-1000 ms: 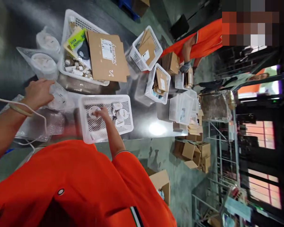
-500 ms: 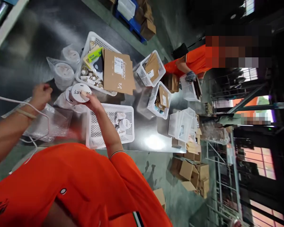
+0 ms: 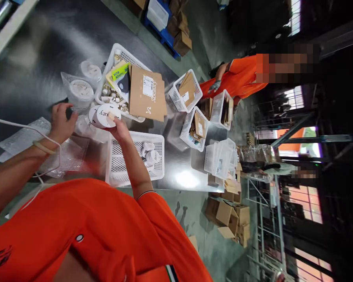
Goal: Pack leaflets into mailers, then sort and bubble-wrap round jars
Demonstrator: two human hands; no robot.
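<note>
My right hand [image 3: 117,127] grips a white round jar [image 3: 108,114] by its lid, which has dark lettering. Another white round piece shows just behind that jar, above clear plastic wrap. To the left, my left hand [image 3: 63,121] has its fingers curved and spread from the thumb, with nothing seen between them. Beyond it lie plastic-wrapped stacks of white round containers [image 3: 81,90]. Several small white jars [image 3: 149,154] sit in a white perforated basket [image 3: 161,172] under my right forearm.
Another white basket [image 3: 138,64] holds small bottles, a mask packet [image 3: 120,76] and a flat cardboard mailer [image 3: 145,94]. Clear plastic bags [image 3: 67,156] and a white cable [image 3: 14,122] lie at left. More baskets [image 3: 184,90] stand farther along, near a co-worker in orange [image 3: 241,74].
My left hand has moved right and its fingers have spread. My right hand has shifted slightly right with the jar. The co-worker's gloved hand has come off a basket.
</note>
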